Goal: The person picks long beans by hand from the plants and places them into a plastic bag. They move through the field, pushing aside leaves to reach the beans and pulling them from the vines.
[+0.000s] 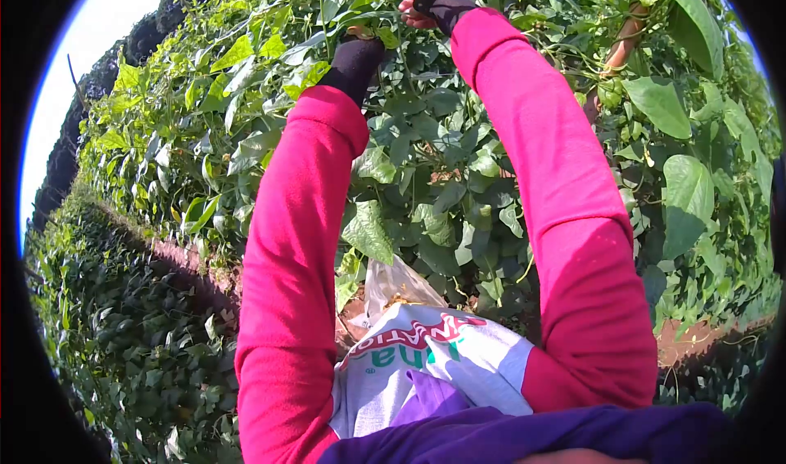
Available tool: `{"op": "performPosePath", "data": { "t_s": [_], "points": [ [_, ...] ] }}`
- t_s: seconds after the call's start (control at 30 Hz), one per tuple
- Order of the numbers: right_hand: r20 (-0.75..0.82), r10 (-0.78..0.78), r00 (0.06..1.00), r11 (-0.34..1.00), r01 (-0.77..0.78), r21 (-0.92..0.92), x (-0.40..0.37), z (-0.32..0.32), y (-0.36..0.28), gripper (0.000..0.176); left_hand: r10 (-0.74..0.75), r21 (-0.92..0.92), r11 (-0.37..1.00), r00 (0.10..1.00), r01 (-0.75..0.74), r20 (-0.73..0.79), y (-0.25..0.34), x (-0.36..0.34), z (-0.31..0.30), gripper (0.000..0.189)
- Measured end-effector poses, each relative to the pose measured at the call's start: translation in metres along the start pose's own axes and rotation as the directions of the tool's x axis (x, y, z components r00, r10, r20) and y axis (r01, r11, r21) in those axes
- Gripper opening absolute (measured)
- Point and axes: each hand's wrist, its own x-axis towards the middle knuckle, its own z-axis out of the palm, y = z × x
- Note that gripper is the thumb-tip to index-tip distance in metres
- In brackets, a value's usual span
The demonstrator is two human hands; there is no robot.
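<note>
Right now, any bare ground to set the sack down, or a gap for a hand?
Bare soil strip between vine wall and low plants, left; a second soil patch lower right. Crowded up top: left hand and right hand are deep in the vine wall, no gap.

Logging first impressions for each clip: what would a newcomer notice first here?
Two bright pink sleeves rise up the middle, with the left hand and right hand, in black wrist covers, among the leaves of a green vine wall at the top. A white printed sack sits at bottom centre, above purple cloth.
</note>
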Motion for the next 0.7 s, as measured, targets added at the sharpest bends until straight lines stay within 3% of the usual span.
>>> {"op": "performPosePath", "data": {
  "t_s": [0.07,0.1,0.13,0.17,0.2,0.23,0.3,0.43,0.5,0.53,0.6,0.63,0.7],
  "points": [
    [0.098,-0.017,0.995,0.999,0.014,0.030,-0.022,0.009,0.008,0.019,-0.021,-0.104,0.994,0.999,0.017,-0.032,-0.013,0.003,0.007,0.053],
    [0.230,-0.148,0.962,0.865,0.239,-0.442,-0.014,0.010,0.005,0.020,-0.026,-0.125,0.992,0.999,0.022,-0.036,-0.015,0.001,0.006,0.053],
    [0.232,-0.148,0.961,0.865,0.240,-0.441,-0.010,0.009,0.008,0.020,-0.028,-0.123,0.992,0.999,0.024,-0.037,-0.016,0.001,0.005,0.053],
    [0.237,-0.027,0.971,0.978,0.075,-0.194,-0.007,0.008,0.012,0.017,-0.043,-0.089,0.995,0.999,0.042,-0.009,-0.016,0.002,0.003,0.055],
    [0.273,0.089,0.958,0.992,-0.110,0.064,-0.008,0.008,0.012,0.015,-0.059,-0.054,0.997,0.998,0.060,0.018,-0.013,0.001,0.000,0.057],
    [0.291,0.083,0.953,0.988,-0.116,0.098,-0.010,0.009,0.011,0.016,-0.063,-0.054,0.997,0.998,0.064,0.015,-0.003,-0.003,-0.004,0.057],
    [0.312,0.028,0.950,0.998,-0.046,0.053,-0.013,0.011,0.009,0.017,-0.201,-0.111,0.972,0.977,0.208,0.070,0.009,-0.008,-0.005,0.059],
    [0.309,-0.095,0.946,0.988,0.126,-0.084,-0.021,0.014,0.005,0.021,-0.145,-0.126,0.981,0.989,0.146,0.018,0.021,-0.012,-0.006,0.059],
    [0.294,-0.159,0.943,0.962,0.215,-0.170,-0.025,0.013,0.004,0.023,-0.120,0.073,0.991,0.983,0.110,0.143,0.042,-0.020,-0.020,0.050],
    [0.284,-0.197,0.939,0.937,0.265,-0.227,-0.028,0.013,0.004,0.024,-0.122,0.073,0.991,0.983,0.112,0.140,0.039,-0.019,-0.020,0.050],
    [0.267,-0.273,0.924,0.870,0.356,-0.340,-0.032,0.011,0.004,0.026,-0.007,0.154,0.988,0.999,0.015,-0.050,0.041,-0.020,-0.022,0.049],
    [0.261,-0.308,0.915,0.829,0.393,-0.398,-0.033,0.010,0.003,0.028,-0.012,0.155,0.988,0.999,0.020,-0.053,0.042,-0.020,-0.024,0.049],
    [0.250,-0.377,0.892,0.740,0.452,-0.499,-0.035,0.007,0.004,0.030,0.116,0.283,0.958,0.973,-0.056,-0.201,0.041,-0.017,-0.023,0.050]
  ]
}}
